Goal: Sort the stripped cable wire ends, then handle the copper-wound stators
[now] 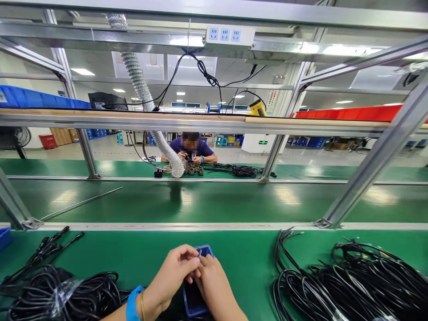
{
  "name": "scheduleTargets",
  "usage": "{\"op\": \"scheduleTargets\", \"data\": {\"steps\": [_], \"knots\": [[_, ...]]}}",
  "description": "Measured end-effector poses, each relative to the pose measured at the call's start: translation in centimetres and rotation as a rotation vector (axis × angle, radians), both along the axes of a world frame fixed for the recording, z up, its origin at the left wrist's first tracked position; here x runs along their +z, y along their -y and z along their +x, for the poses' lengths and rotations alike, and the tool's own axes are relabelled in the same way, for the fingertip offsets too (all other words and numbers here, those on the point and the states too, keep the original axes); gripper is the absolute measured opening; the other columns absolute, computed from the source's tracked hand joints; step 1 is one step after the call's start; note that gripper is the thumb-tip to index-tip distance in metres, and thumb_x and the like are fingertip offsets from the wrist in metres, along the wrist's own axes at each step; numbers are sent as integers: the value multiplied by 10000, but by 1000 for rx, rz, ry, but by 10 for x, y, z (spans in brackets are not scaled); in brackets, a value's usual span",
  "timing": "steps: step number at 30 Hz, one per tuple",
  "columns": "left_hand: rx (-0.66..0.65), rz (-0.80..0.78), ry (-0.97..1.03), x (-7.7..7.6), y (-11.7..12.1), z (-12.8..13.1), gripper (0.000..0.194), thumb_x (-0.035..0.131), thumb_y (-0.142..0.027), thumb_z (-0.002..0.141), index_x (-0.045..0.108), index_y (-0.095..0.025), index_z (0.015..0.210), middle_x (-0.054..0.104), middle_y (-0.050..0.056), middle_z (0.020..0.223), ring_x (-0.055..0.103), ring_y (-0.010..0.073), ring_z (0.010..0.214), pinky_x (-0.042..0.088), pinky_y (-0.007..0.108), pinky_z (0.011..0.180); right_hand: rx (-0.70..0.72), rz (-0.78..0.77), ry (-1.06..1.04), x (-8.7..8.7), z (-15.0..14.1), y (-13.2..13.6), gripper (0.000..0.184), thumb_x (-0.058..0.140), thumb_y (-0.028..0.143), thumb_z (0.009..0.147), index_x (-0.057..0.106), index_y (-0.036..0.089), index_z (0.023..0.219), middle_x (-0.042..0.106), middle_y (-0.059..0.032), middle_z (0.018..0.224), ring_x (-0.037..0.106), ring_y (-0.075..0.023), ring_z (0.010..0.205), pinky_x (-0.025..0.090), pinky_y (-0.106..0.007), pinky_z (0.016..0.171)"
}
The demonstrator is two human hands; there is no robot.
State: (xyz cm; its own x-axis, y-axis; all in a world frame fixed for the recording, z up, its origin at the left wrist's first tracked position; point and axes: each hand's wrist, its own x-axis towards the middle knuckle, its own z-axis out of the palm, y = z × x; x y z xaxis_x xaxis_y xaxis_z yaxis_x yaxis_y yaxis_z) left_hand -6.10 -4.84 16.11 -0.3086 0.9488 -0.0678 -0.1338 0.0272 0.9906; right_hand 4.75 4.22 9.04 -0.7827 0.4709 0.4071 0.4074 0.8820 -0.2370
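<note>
Handwork over a blue tray (193,311).

Left hand (175,269) has its fingers pinched at a thin piece (200,253) above the tray; the right hand (214,278) bends in against it, its grip hidden, so I cannot tell what it holds. The piece is too small to identify; it looks light and easily bent or dropped, best held by fingertips near one end. Black cable bundles, left (63,292) and right (357,285), lie on the green counter (247,249). Farther off, beyond a metal rod (83,203), a silver hose (163,145) hangs before a seated co-worker (209,151).
</note>
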Motion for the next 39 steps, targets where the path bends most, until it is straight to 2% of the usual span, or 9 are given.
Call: {"op": "scheduleTargets", "data": {"steps": [5, 8, 11, 17, 20, 26, 32, 39], "knots": [[-48, -58, -85, -6, -3, 0, 493, 693, -634, 720, 597, -151, 748, 517, -18, 624, 453, 125, 592, 337, 241, 532, 9, -78, -106, 3, 14, 1, 224, 497, 60, 950, 606, 203, 816, 661, -23, 821, 612, -199, 766, 475, -308, 712], [-62, -115, -211, -13, -4, -3, 499, 613, -665, 765, 578, -167, 773, 456, -45, 596, 380, 119, 548, 284, 252, 511, 70, -234, -283, 1, 18, 1, 221, 412, 95, 994, 571, 222, 907, 637, -13, 848, 601, -182, 782, 489, -292, 736], [-33, -69, -316, -16, -5, -6, 426, 573, -595, 818, 553, -177, 739, 438, -39, 647, 365, 133, 613, 295, 269, 574, 91, -360, -444, 3, 22, 0, 195, 396, 171, 1025, 550, 247, 934, 622, -2, 844, 591, -174, 775, 487, -265, 706], [-18, -26, -335, -14, -4, -8, 329, 589, -483, 828, 562, -171, 730, 470, -12, 726, 393, 162, 711, 317, 291, 673, 54, -352, -634, 18, 29, 0, 205, 418, 226, 1032, 557, 263, 886, 604, 12, 796, 576, -171, 736, 472, -246, 683], [-15, -7, -326, -14, -3, -8, 318, 593, -473, 833, 571, -169, 742, 486, -4, 745, 411, 169, 728, 322, 294, 688, 58, -324, -637, 20, 31, 1, 188, 440, 213, 1025, 561, 263, 891, 609, 13, 803, 571, -170, 747, 466, -244, 693], [-15, -6, -327, -16, -2, -8, 303, 603, -452, 827, 586, -164, 733, 486, 0, 750, 415, 167, 719, 325, 295, 684, 79, -308, -629, 13, 29, 0, 190, 427, 201, 1027, 544, 256, 889, 591, 9, 800, 549, -177, 749, 449, -261, 689], [-15, 8, -335, -14, 0, -7, 301, 601, -449, 831, 593, -163, 738, 508, 6, 751, 435, 171, 727, 339, 294, 693, 88, -261, -608, 23, 32, -1, 179, 447, 169, 1014, 550, 252, 893, 600, 12, 799, 545, -169, 747, 452, -249, 679], [22, 0, -303, -13, -1, -6, 278, 638, -427, 807, 629, -158, 736, 506, -8, 724, 432, 148, 672, 343, 276, 641, 124, -310, -526, 19, 31, 4, 177, 465, 190, 1008, 575, 246, 882, 623, 5, 805, 569, -172, 744, 460, -260, 681]]}}
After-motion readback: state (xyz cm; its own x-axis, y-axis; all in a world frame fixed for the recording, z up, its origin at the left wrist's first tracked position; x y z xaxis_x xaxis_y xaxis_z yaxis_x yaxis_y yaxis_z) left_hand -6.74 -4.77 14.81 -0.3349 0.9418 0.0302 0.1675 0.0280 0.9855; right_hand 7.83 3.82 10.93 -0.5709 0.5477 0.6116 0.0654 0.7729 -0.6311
